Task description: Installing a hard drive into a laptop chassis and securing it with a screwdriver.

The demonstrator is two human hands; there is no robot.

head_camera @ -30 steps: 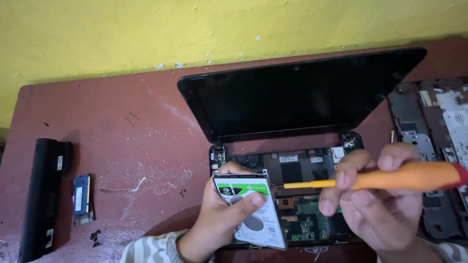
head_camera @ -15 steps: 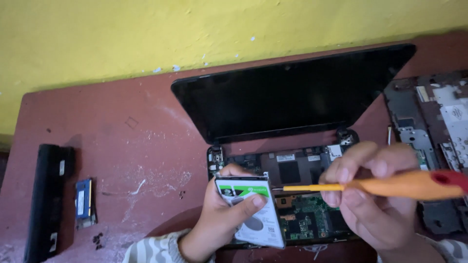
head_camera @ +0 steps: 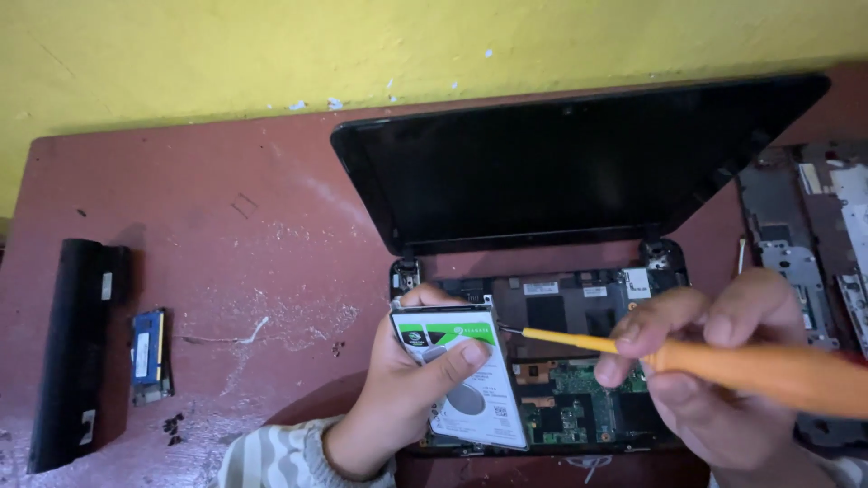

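An opened black laptop [head_camera: 579,163] lies on the reddish table, its screen folded back and its green circuit board [head_camera: 579,398] bare. My left hand [head_camera: 411,384] grips a silver hard drive [head_camera: 470,398] with a green and white label, tilted up over the laptop's left side. My right hand [head_camera: 714,370] holds an orange-handled screwdriver [head_camera: 750,366]. Its yellow shaft points left and its tip touches the drive's upper right edge.
A long black battery [head_camera: 68,348] lies at the table's left edge with a small blue memory module [head_camera: 149,352] beside it. A removed laptop cover panel [head_camera: 809,244] rests at the right. A yellow wall runs behind the table [head_camera: 226,244].
The view has shifted slightly, so the laptop sits further left and lower in the frame. The drive stays tilted in my left hand and the screwdriver tip stays at its edge.
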